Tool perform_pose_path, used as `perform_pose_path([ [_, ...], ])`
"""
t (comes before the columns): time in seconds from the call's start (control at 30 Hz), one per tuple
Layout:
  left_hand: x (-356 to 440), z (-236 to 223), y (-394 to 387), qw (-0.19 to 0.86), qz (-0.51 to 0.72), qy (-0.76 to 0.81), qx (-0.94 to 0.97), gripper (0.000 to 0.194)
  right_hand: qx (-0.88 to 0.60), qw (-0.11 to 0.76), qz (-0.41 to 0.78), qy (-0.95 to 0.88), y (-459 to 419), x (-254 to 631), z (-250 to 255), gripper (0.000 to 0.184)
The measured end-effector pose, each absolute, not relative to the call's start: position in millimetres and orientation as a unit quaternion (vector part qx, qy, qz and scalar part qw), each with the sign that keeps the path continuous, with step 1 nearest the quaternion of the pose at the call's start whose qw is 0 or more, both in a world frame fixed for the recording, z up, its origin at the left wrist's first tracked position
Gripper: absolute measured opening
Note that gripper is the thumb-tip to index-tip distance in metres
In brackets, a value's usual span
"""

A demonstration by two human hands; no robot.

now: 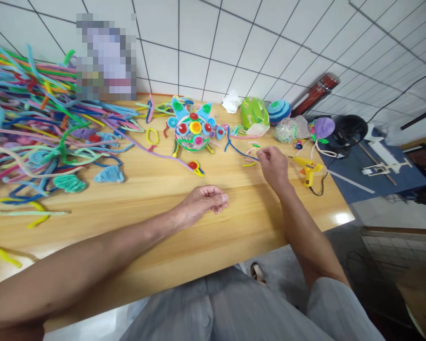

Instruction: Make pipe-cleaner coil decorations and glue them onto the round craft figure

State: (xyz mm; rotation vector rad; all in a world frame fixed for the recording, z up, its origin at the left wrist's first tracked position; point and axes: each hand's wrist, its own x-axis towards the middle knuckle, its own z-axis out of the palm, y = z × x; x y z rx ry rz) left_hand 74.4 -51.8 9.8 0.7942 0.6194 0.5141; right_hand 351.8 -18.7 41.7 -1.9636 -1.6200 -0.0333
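Note:
My right hand (274, 169) is closed in a pinch at the end of a dark blue pipe cleaner (238, 150), whose bent length reaches left over the wooden table. In front of my body, my left hand (208, 202) hovers with its thumb pressed to curled fingers; whatever may be between them is hidden. Beyond it stands a decorated figure (193, 130) with a clear round body, blue ears with green tips, and red, yellow and pink coiled discs. A small red, yellow and blue coiled piece (196, 167) lies nearer, touching the end of a long purple pipe cleaner (152, 152).
A big heap of coloured pipe cleaners (57, 123) covers the left side. At right lie a yellow glue gun (308, 170) and a clear glue stick (353, 181). Along the tiled wall stand a green ball-shaped package (254, 115), a blue coiled dome (279, 112) and a red-brown cylinder (315, 94).

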Motion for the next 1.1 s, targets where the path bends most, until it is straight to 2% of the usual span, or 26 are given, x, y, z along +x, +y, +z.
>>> perform_pose_path([
  [0.13, 74.6, 10.4, -52.7, 0.861, 0.239, 0.282, 0.348, 0.053, -0.673, 0.386, 0.000, -0.631, -59.4, 317.8, 65.0, 0.018],
  [0.27, 73.6, 10.4, -53.6, 0.872, 0.252, 0.273, 0.320, 0.049, -0.541, 0.383, 0.059, -0.746, -97.4, 270.4, 57.0, 0.006],
  [0.33, 72.6, 10.6, -53.5, 0.876, 0.264, 0.268, 0.303, 0.045, -0.501, 0.386, 0.078, -0.771, -104.6, 256.3, 47.9, 0.007],
  [0.6, 71.6, 15.0, -50.2, 0.858, 0.280, 0.302, 0.305, 0.043, -0.494, 0.416, 0.172, -0.744, -106.2, 253.2, 37.1, 0.004],
  [0.7, 72.3, 19.0, -49.0, 0.839, 0.291, 0.330, 0.320, 0.046, -0.496, 0.395, 0.227, -0.739, -109.7, 256.3, 39.9, 0.016],
  [0.77, 72.6, 20.9, -49.3, 0.824, 0.297, 0.343, 0.340, 0.048, -0.520, 0.369, 0.238, -0.733, -107.1, 265.6, 45.9, 0.016],
  [0.83, 72.9, 21.4, -50.4, 0.812, 0.293, 0.351, 0.363, 0.050, -0.574, 0.357, 0.211, -0.706, -97.4, 283.6, 54.2, 0.021],
  [0.93, 73.3, 20.4, -52.3, 0.801, 0.279, 0.356, 0.392, 0.052, -0.661, 0.351, 0.111, -0.654, -69.5, 321.5, 64.1, 0.028],
  [1.03, 74.8, 20.4, -52.4, 0.802, 0.262, 0.355, 0.403, 0.054, -0.710, 0.302, 0.009, -0.636, -33.8, 352.5, 63.8, 0.024],
  [1.1, 76.6, 21.4, -51.5, 0.807, 0.255, 0.355, 0.396, 0.057, -0.721, 0.243, -0.014, -0.649, -11.0, 359.1, 58.4, 0.022],
])
